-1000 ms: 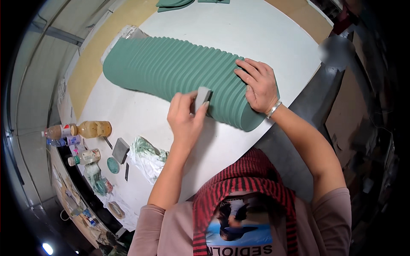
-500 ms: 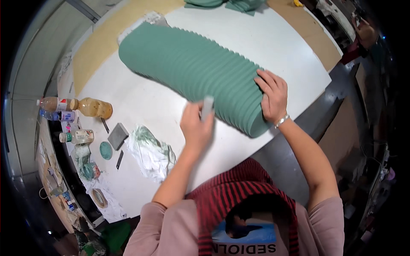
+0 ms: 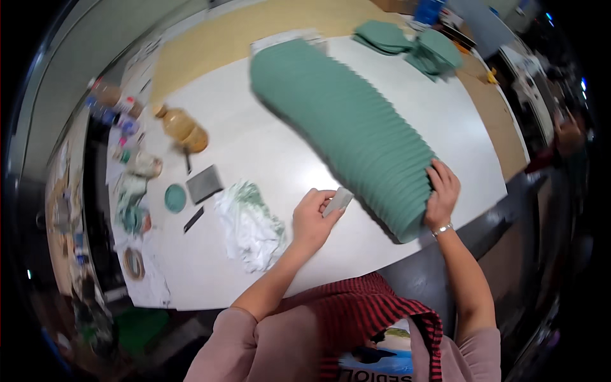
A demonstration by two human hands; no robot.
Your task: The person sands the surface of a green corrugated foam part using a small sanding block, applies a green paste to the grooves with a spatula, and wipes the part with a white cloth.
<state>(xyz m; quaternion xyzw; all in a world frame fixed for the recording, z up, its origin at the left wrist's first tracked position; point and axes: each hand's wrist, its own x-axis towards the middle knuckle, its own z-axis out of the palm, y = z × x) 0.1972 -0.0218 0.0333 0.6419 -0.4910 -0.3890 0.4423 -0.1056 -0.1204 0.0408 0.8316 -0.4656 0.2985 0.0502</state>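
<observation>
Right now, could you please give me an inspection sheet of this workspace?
Surface: white table, partly bare.
Job's things: long ribbed green stack lying slantwise; small grey block.
Clutter: crumpled white-green cloth, amber bottle, grey square, teal lid, tape roll, folded green pieces at far end.
Grips: left hand pinches the grey block, off the stack; right hand presses the stack's near end.
Cables: nothing seen.
Surroundings: blurred shelves and floor; too unclear to tell.

Bare table [image 3: 407, 121] right of green ribbed stack [image 3: 356, 127]; crumpled bag [image 3: 251, 226] and bottle [image 3: 184, 130] block my left hand [image 3: 312, 219] toward the left edge.
</observation>
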